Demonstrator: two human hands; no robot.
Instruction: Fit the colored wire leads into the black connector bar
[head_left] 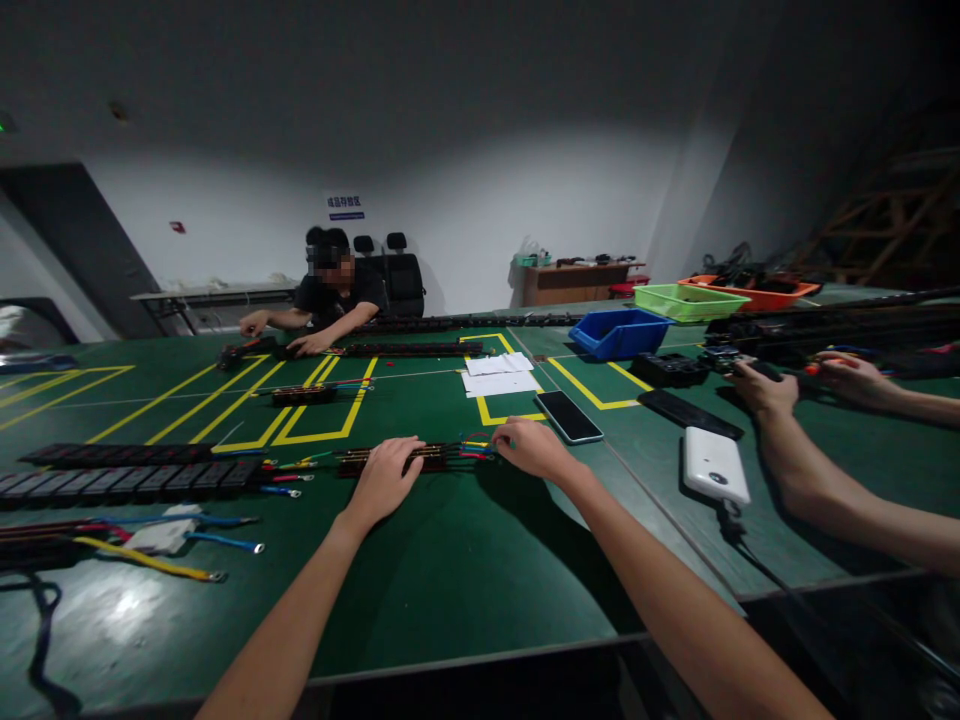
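My left hand (386, 475) lies over a dark bar assembly with copper-coloured strips (442, 457), its fingers across the far side and its thumb on the near side. From the assembly's right end come several coloured wires (474, 450) in red, blue and green. At those wire ends my right hand (534, 447) is closed, fingers curled in a pinch; the exact wire between its fingertips is too small to make out. More wires with metal ring lugs (304, 462) stick out left of the assembly. A smartphone (570, 416) lies just right of my right hand.
Long black segmented blocks (135, 482) and lugged cables (150, 560) lie at left. Beyond are another wired bar (304, 394) and papers (501, 375). A blue bin (621, 333), a white power bank (716, 465) and a co-worker's hands (765, 388) are at right. Another person (337, 290) works opposite.
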